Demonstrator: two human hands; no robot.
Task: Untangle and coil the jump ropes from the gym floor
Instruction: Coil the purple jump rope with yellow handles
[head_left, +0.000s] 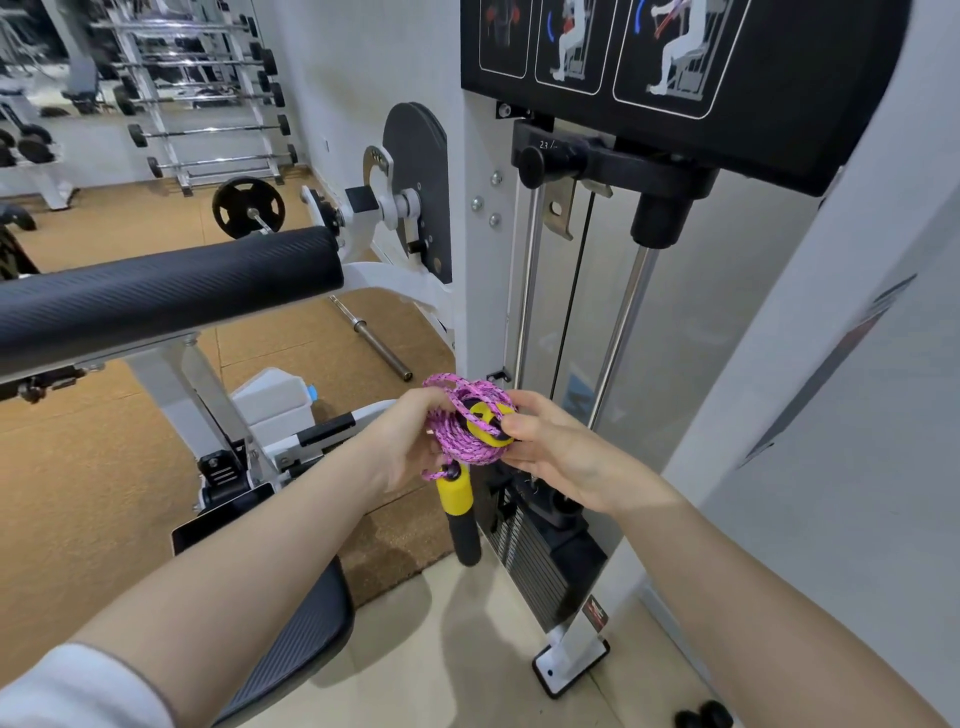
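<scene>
A pink braided jump rope is wound into a small bundle held in the air between both hands. My left hand grips the coil from the left side. My right hand pinches the bundle's right edge, where one yellow and black handle end shows through the loops. The other handle, yellow on top and black below, hangs straight down under the coil.
A white weight-stack machine with chrome guide rods stands right behind the hands. A black padded roller and seat pad lie to the left. A barbell bar rests on the brown floor. Barbell racks stand far back.
</scene>
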